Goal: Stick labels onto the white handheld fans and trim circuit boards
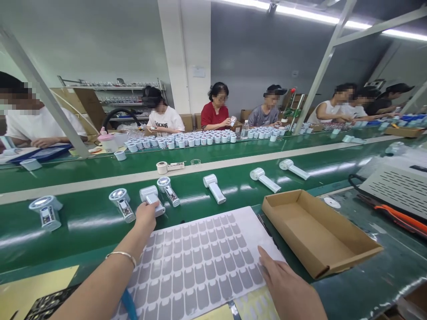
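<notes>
My left hand [147, 220] reaches over the green belt, its fingers closed around the handle of a white handheld fan [149, 194]. Under that forearm lies a white sheet of grey stickers [196, 262], set out in rows. At the sheet's right edge rests my right hand [283, 275], fingers stretched out over the paper; its underside is hidden. Close to the held fan, two fans with exposed circuit boards, one to its left [120, 196] and one to its right [169, 190], lie on the belt.
More fans lie along the green conveyor belt [83, 222]. To the right stand a shallow cardboard box [320, 231] and a slotted grey machine [400, 186]. Across the belt, several people sit behind rows of white fan heads [200, 140]. A blue strap-like thing [128, 304] lies by my left forearm.
</notes>
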`<state>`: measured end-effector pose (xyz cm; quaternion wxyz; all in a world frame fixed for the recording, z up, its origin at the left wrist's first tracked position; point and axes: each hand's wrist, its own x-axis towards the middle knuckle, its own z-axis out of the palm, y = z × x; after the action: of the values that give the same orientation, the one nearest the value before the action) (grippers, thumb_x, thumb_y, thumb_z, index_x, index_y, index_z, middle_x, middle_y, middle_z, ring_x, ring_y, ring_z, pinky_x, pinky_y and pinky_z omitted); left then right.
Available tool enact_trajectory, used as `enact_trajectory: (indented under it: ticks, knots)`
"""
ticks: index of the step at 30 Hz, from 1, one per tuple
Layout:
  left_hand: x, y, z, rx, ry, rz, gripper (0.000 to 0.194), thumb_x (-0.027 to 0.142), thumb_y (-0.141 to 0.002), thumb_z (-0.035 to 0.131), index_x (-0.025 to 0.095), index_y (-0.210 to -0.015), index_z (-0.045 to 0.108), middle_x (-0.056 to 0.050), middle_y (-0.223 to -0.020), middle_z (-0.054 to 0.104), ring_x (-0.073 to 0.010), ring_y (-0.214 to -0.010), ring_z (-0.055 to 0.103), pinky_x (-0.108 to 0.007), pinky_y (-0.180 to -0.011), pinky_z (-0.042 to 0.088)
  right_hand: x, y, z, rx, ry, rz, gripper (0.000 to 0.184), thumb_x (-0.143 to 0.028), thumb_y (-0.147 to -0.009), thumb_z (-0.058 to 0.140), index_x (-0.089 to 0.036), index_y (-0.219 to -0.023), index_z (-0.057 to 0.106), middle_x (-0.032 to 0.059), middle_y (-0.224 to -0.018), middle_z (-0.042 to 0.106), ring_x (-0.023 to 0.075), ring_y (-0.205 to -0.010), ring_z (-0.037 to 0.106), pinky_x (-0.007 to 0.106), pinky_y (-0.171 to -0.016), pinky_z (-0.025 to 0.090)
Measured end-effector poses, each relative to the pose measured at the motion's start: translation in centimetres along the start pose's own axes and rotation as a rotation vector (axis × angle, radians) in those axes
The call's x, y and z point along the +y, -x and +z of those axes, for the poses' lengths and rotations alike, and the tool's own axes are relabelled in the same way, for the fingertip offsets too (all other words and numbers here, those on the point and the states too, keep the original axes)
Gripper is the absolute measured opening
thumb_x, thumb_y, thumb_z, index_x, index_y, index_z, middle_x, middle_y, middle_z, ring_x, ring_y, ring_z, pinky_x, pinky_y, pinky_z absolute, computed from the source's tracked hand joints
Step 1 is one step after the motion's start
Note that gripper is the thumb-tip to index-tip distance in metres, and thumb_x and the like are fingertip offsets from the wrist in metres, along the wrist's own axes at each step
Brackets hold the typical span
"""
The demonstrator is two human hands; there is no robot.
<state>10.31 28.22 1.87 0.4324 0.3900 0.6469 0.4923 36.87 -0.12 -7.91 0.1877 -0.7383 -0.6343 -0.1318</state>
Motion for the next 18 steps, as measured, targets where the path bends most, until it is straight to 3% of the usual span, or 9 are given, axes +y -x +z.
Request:
enact_trajectory:
  ticks: [4, 7, 11, 14, 18]
  knots:
    - [-0.1, -0.3, 1.3, 0.139, -0.297, 0.252, 0.053, 0.034, -0.089, 0.067, 0.023, -0.139, 0.053, -0.013, -0.156, 0.040, -0.0363, -0.138, 0.042, -0.063, -0.109, 0.038, -0.2, 1.0, 0.3, 0.103, 0.008, -0.001, 0.045, -0.016, -0.101, 0.036, -0.026, -0.141, 0.054, 0.0045, -0.089, 0.077, 0.0168, -0.074, 0.074, 0.023, -0.043, 0.045]
    - [0.2, -0.2, 2.9, 0.082, -0.459, 0.408, 0.051, 0.034, -0.087, 0.070, 0.021, -0.134, 0.058, -0.012, -0.162, 0.034, -0.0379, -0.148, 0.025, -0.066, -0.117, 0.020, -0.4, 0.7, 0.3, 0.162, -0.015, 0.004, 0.041, -0.029, -0.107, 0.032, -0.027, -0.140, 0.056, 0.0055, -0.088, 0.077, 0.0180, -0.076, 0.074, 0.024, -0.041, 0.044]
    - [0.7, -0.4, 5.0, -0.001, -0.570, 0.424, 0.043, 0.037, -0.082, 0.075, 0.019, -0.120, 0.066, -0.011, -0.159, 0.040, -0.0365, -0.152, 0.014, -0.064, -0.120, 0.008, 0.1, 0.1, -0.1, 0.142, -0.008, -0.020, 0.037, -0.031, -0.107, 0.034, -0.026, -0.130, 0.063, 0.0060, -0.089, 0.076, 0.0190, -0.081, 0.074, 0.023, -0.049, 0.051]
    - [1.2, -0.7, 5.9, -0.014, -0.552, 0.361, 0.042, 0.037, -0.084, 0.073, 0.018, -0.120, 0.066, -0.011, -0.158, 0.041, -0.0368, -0.151, 0.019, -0.065, -0.119, 0.010, 0.5, -0.4, -0.6, 0.029, -0.039, -0.050, 0.033, -0.027, -0.105, 0.038, -0.026, -0.128, 0.061, 0.0058, -0.097, 0.076, 0.0193, -0.085, 0.073, 0.023, -0.050, 0.054]
    - [2.0, 0.0, 5.9, -0.099, -0.395, 0.274, 0.036, 0.038, -0.088, 0.069, 0.019, -0.119, 0.065, -0.011, -0.142, 0.056, -0.0339, -0.137, 0.044, -0.062, -0.112, 0.031, 0.4, -1.1, -0.7, -0.004, -0.065, -0.013, 0.036, -0.018, -0.101, 0.033, -0.024, -0.124, 0.060, 0.0067, -0.099, 0.073, 0.0220, -0.089, 0.072, 0.028, -0.058, 0.060]
